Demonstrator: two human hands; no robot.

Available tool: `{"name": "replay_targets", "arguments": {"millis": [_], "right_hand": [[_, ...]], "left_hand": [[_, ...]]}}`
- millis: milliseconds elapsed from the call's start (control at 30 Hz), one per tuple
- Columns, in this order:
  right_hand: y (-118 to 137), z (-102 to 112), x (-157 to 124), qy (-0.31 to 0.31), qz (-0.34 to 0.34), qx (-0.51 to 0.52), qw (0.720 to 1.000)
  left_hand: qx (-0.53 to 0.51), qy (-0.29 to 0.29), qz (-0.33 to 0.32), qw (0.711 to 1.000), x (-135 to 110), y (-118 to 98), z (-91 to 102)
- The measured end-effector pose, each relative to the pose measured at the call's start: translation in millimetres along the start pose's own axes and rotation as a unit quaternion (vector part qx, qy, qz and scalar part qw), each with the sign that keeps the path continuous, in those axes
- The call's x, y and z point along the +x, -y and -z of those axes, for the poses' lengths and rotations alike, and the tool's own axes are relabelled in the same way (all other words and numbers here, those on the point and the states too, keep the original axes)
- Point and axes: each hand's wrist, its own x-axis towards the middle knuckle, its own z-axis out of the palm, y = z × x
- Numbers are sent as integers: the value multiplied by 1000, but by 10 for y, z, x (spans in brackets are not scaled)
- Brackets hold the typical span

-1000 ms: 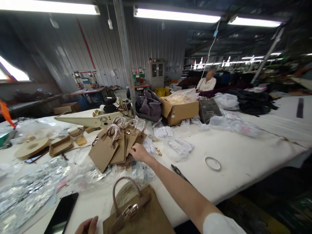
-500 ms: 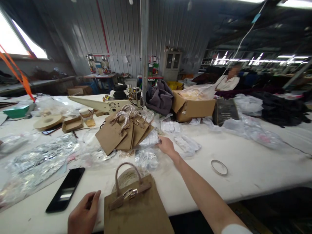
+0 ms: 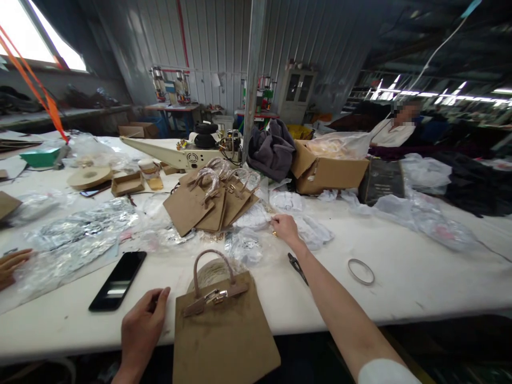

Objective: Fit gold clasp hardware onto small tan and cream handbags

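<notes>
A tan bag with a looped handle and a metal clasp lies flat at the table's near edge. My left hand rests beside its left side with fingers curled, touching the table; nothing shows in it. My right hand is stretched far out, its fingers pinched on small gold metal parts among clear plastic wrappers. A fanned pile of tan bags lies just left of that hand.
A black phone, dark pliers and a metal ring lie on the white table. Silver foil, a cardboard box and a machine sit further back. Another person's hand shows at the left; a co-worker sits at the back right.
My right hand moved from the pile of bags to the right, onto the small gold parts. The view tipped down and right, so my left hand and the near bag show more.
</notes>
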Motion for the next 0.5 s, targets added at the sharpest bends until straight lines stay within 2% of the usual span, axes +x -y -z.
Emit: {"name": "replay_targets", "arguments": {"millis": [367,500], "right_hand": [[-34,-56,-11,-49,-37,33,998],[-105,-44,70,-36,-30,65,997]], "left_hand": [[2,13,11,1000,21,127,-30],[1,5,6,1000,22,96,-20]]}}
